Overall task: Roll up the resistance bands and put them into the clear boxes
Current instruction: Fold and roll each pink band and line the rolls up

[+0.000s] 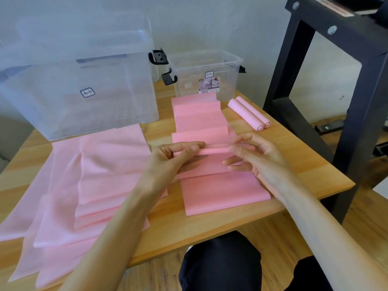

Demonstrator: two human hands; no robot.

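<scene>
Rolling the start of a pink band (210, 127) into a thin tube between both hands.

Left hand (178, 153) and right hand (255, 153) each pinch an end of the roll just above the bench (161, 223), the pleated band trailing beyond and beneath them. Next, I judge, comes steady, even rolling away. Two finished rolls (248, 113) lie beyond the right hand, by the small clear box (206, 74); unrolled bands (84, 185) sit left.

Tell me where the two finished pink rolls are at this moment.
In the head view, the two finished rolls lie side by side on the wooden table, at its far right, just right of the small clear box.
</scene>
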